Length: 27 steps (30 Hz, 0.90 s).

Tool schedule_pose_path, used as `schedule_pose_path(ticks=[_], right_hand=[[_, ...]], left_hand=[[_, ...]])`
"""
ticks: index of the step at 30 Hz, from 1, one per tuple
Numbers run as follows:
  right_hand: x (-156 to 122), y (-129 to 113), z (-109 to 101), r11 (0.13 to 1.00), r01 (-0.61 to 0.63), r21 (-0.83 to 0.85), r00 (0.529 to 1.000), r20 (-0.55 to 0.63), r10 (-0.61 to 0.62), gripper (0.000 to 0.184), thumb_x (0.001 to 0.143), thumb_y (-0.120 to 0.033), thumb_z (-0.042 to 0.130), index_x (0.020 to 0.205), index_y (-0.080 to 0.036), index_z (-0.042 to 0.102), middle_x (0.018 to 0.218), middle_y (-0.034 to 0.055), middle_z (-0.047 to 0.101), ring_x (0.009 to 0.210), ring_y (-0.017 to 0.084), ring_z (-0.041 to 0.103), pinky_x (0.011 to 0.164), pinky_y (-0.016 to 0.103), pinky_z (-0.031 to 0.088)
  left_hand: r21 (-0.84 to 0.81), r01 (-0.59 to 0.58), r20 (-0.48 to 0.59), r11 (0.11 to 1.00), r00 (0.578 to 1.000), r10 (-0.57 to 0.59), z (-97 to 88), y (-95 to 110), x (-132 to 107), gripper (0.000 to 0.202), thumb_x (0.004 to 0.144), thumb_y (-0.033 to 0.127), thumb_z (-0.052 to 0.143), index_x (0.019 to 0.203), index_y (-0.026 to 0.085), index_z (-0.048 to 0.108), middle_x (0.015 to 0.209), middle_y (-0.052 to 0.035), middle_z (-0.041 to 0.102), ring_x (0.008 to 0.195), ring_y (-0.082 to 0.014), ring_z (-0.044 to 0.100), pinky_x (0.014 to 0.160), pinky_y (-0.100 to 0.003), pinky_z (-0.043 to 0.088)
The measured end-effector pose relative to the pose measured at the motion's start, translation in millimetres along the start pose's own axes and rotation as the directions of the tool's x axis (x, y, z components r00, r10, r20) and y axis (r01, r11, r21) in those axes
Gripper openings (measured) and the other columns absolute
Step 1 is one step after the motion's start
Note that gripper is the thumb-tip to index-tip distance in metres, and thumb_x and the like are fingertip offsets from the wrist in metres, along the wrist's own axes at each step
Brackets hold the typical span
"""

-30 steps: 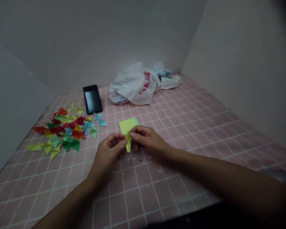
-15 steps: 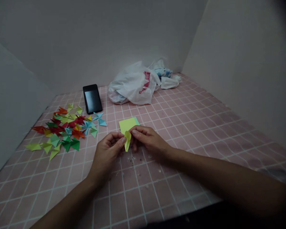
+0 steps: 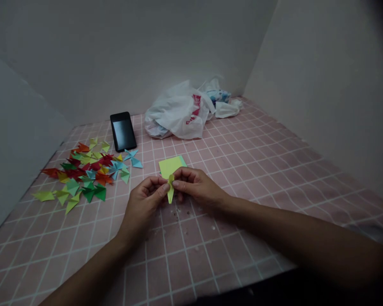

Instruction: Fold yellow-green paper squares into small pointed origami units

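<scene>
Both of my hands meet over the pink tiled surface [image 3: 249, 170] and pinch a small folded piece of yellow-green paper [image 3: 170, 193]. My left hand [image 3: 145, 204] grips it from the left with thumb and fingers closed. From the right, my right hand [image 3: 194, 187] pinches its top. The paper's pointed end hangs down between them. Just behind my hands lies a small stack of square paper sheets [image 3: 170, 165], yellow-green on top with a blue edge showing.
A heap of folded paper shapes [image 3: 86, 172] in red, green, yellow and blue lies at the left. A black phone [image 3: 123, 131] rests behind it. White plastic bags [image 3: 185, 111] sit at the back by the grey walls. Crumbs dot the tiles near my hands.
The folded paper has been turned and pressed narrower between my fingers. Both hands stay in nearly the same spot.
</scene>
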State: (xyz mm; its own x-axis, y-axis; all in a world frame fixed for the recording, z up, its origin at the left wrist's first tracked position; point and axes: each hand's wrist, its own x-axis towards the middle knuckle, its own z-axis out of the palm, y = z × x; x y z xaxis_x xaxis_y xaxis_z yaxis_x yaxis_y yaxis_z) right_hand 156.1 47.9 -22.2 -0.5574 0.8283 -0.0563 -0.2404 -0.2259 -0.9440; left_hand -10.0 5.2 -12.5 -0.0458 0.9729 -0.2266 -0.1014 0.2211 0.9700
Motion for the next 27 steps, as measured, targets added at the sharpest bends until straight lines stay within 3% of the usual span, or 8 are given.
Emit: schedule_pose_path(ticks=[8, 17, 27], right_hand=[[0.2, -1.6, 3.0, 1.000, -0.028, 0.004, 0.999, -0.032, 0.028, 0.013, 0.076, -0.023, 0.069, 0.082, -0.017, 0.059, 0.068, -0.0045, 0.058, 0.052, 0.007, 0.050, 0.051, 0.022, 0.038], [-0.7, -2.3, 2.8, 0.999, -0.024, -0.022, 1.000, 0.001, 0.024, 0.021, 0.078, -0.030, 0.071, 0.088, -0.018, 0.057, 0.066, -0.0049, 0.059, 0.049, 0.008, 0.052, 0.049, 0.022, 0.041], [-1.4, -2.2, 5.7, 0.998, -0.062, -0.001, 0.998, 0.005, 0.062, 0.022, 0.076, -0.023, 0.070, 0.090, -0.020, 0.053, 0.066, -0.0050, 0.058, 0.049, 0.008, 0.052, 0.048, 0.022, 0.041]], left_hand=[[0.007, -0.021, -0.016, 1.000, 1.000, 0.021, 0.3, 1.4, 0.4, 0.023, 0.075, 0.033, 0.079, 0.088, 0.019, 0.067, 0.076, 0.0015, 0.065, 0.063, -0.0088, 0.057, 0.058, -0.020, 0.043], [0.077, -0.124, -0.007, 0.989, 0.992, 0.125, 4.6, 6.8, -3.7, 0.019, 0.075, 0.030, 0.079, 0.086, 0.019, 0.068, 0.078, 0.0022, 0.067, 0.070, -0.0094, 0.060, 0.062, -0.019, 0.046], [0.125, -0.154, -0.003, 0.980, 0.988, 0.156, 5.7, 8.5, -4.5, 0.015, 0.077, 0.028, 0.075, 0.086, 0.019, 0.067, 0.078, 0.0007, 0.067, 0.070, -0.0114, 0.061, 0.062, -0.021, 0.047]])
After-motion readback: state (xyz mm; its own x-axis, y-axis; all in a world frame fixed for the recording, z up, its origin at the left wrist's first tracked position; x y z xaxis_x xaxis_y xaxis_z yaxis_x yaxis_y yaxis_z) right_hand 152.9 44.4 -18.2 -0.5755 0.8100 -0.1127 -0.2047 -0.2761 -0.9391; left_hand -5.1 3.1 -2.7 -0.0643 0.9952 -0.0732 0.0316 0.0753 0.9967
